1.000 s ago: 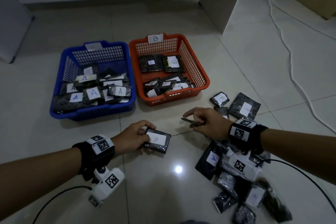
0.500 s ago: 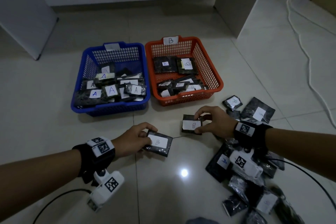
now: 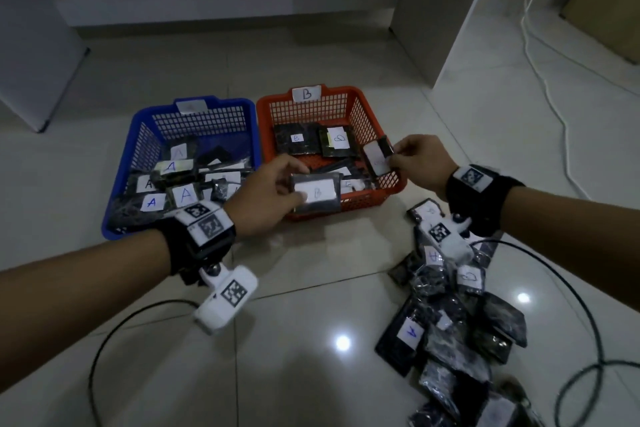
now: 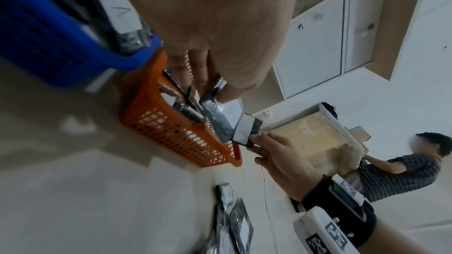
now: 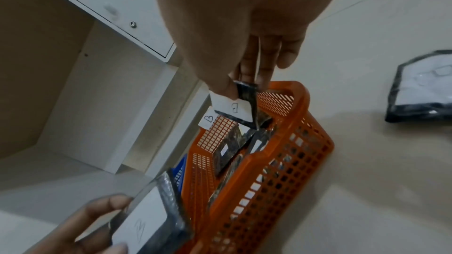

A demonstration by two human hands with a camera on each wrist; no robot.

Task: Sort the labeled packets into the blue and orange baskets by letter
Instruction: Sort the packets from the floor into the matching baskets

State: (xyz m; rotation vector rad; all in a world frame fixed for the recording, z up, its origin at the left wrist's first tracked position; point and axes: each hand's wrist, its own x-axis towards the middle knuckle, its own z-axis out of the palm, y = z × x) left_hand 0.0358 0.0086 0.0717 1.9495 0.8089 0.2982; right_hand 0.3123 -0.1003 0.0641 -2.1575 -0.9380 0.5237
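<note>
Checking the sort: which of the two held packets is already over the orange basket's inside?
The right hand's packet: it hangs inside the orange basket's right rim. The left hand's packet sits at the front wall.

The tiled floor (image 3: 311, 288) carries the blue basket (image 3: 117, 215), the orange basket (image 3: 398, 184) beside it, and loose packets (image 3: 450, 340).

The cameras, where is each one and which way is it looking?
Head: worn on the head, looking forward and down at the blue basket and orange basket; both forearms and hands show.
Left wrist: looks along the left hand at its B packet; the right hand shows too.
Right wrist: looks along the right hand at its smaller B packet; left fingers show.
Shared: both wrist views show the orange basket and both held packets.
</note>
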